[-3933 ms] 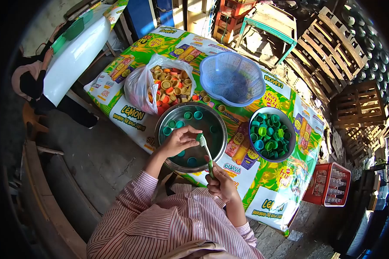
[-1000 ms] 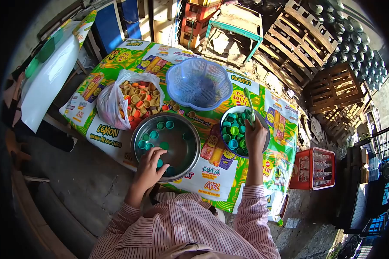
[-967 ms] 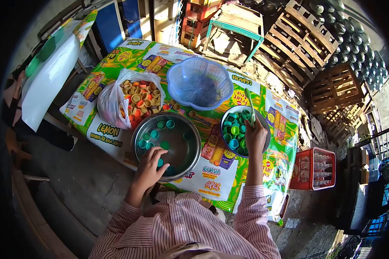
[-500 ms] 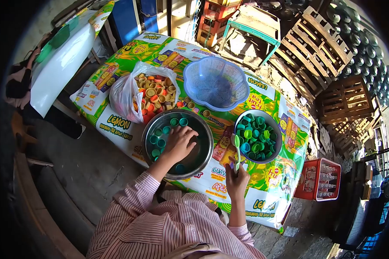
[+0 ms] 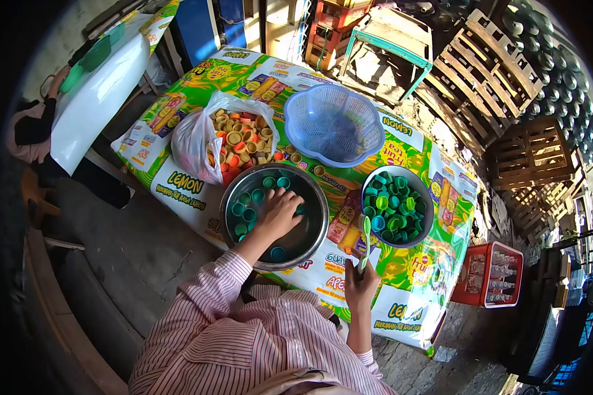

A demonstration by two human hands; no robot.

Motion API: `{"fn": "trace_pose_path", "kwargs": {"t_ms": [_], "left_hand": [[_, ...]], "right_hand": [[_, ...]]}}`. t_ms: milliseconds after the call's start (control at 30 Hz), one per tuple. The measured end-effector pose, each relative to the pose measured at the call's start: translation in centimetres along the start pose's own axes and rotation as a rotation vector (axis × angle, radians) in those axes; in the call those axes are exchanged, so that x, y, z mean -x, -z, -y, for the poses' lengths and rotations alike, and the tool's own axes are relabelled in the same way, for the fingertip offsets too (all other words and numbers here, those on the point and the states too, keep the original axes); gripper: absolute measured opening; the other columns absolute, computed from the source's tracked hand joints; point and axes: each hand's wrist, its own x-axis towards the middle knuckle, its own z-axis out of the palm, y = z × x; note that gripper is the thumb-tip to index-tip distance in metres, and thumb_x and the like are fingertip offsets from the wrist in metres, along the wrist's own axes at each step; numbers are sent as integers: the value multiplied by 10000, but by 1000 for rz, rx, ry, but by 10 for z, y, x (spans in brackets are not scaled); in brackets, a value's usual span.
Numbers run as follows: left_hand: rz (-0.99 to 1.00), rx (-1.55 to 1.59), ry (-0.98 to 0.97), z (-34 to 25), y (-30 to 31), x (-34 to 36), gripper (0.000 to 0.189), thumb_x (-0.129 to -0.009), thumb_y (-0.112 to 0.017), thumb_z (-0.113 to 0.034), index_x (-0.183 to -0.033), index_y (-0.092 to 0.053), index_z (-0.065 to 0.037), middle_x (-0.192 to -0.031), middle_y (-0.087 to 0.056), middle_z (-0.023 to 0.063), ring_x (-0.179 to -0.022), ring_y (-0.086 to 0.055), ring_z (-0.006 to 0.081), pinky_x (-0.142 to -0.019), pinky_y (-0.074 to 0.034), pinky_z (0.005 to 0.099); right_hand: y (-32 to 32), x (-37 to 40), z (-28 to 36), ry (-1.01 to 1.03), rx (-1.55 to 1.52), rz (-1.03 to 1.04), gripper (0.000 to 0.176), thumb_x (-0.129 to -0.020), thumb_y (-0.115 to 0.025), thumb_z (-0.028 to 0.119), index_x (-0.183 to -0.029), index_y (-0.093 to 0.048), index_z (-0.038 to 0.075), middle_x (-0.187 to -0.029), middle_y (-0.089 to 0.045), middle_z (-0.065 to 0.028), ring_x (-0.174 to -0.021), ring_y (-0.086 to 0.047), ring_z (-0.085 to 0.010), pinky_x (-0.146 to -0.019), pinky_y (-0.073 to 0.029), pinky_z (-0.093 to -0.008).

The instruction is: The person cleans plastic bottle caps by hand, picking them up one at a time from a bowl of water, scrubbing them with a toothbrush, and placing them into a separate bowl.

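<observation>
My left hand [image 5: 281, 214] reaches into a steel basin [image 5: 323, 220], palm down, its fingers loosely bent and apart. Around it in the basin lie several green-blue bottle caps [image 5: 250, 214], one of them close by the fingertips. In my right hand [image 5: 361, 288] is a toothbrush [image 5: 365, 245] with a pale green handle, held upright by its lower end with the head pointing away from me. Just beyond the brush stands a bowl [image 5: 431, 220] heaped with green and teal caps [image 5: 394, 205].
A plastic bag [image 5: 194, 141] of tan and orange caps [image 5: 244, 139] and a blue strainer basket [image 5: 334, 125] stand farther back on the printed table cover [image 5: 191, 191]. Another person [image 5: 34, 131] sits at far left. On the right are a red crate [image 5: 486, 274] and wooden pallets [image 5: 484, 69].
My left hand has shifted slightly right within the basin, its fingers bending down more. My right hand still holds the toothbrush. At far left the other person's arm has come farther into view.
</observation>
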Motion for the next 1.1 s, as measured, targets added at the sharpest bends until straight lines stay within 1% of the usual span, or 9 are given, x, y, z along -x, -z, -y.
{"fn": "trace_pose_path", "kwargs": {"t_ms": [67, 133, 200, 300, 367, 800, 900, 933, 1100], "left_hand": [[-35, 48, -4, -1, 4, 4, 299, -713, -679, -214, -973, -575, -110, -967, -541, 43, -977, -486, 237, -856, -350, 397], [-71, 97, -7, 0, 7, 8, 295, -708, -681, -178, -969, -572, -98, -961, -538, 54, -963, -499, 244, -837, -376, 392], [-29, 489, 43, 4, 8, 11, 302, -685, -679, -85, -964, -564, -64, -943, -530, 80, -914, -536, 267, -777, -440, 359], [-118, 475, -25, 7, 10, 17, 311, -664, -676, -24, -952, -559, -35, -942, -521, 96, -867, -559, 281, -735, -474, 331], [-91, 490, -13, 9, 13, 20, 303, -661, -681, -31, -944, -571, -37, -949, -520, 94, -869, -557, 273, -747, -471, 333], [-16, 489, 18, 2, 35, 27, 405, -724, -691, -108, -1104, -572, -34, -995, -529, 117, -916, -542, 278, -815, -451, 343], [52, 544, -11, -5, 30, 29, 428, -711, -704, -96, -1113, -568, -40, -991, -565, 122, -942, -564, 273, -803, -460, 342], [-57, 581, -102, -5, 32, 26, 393, -698, -708, -76, -1068, -580, -36, -972, -577, 117, -925, -576, 276, -786, -466, 349], [-2, 548, -54, -7, 49, 23, 371, -687, -715, -71, -1035, -591, -38, -955, -576, 99, -873, -580, 251, -744, -471, 327]], "right_hand": [[-4, 1, 3, -8, -82, -7, 213, -798, -632, 59, -1008, -626, 21, -489, -299, 70, -451, -244, -16, -421, -166, -225], [-7, 1, 5, -6, -84, 8, 216, -797, -633, 55, -1009, -623, 16, -489, -301, 69, -451, -251, -14, -419, -173, -222], [-9, 0, 9, -2, -83, 23, 220, -795, -634, 51, -1011, -620, 10, -488, -303, 68, -450, -259, -13, -417, -181, -219], [-11, 1, 16, 4, -91, 54, 229, -793, -634, 44, -1017, -615, 3, -487, -309, 65, -449, -274, -11, -414, -195, -215], [-14, 1, 13, 13, -42, 110, 260, -787, -625, 42, -1047, -606, 27, -483, -407, 1, -433, -341, -32, -410, -278, -230], [-29, 5, 24, 53, -95, 216, 314, -774, -628, 16, -1081, -564, 5, -480, -312, 24, -446, -278, -44, -422, -219, -233], [-27, 3, 29, 69, -109, 220, 316, -774, -631, 23, -1082, -561, 5, -480, -324, 18, -451, -278, -47, -421, -221, -237], [-26, 1, 30, 79, -111, 217, 316, -774, -631, 23, -1082, -561, 5, -480, -324, 18, -451, -278, -47, -421, -221, -237], [-26, 0, 26, 128, -57, 186, 370, -776, -630, 34, -1134, -538, 22, -456, -371, -34, -391, -339, -83, -400, -277, -257]]}}
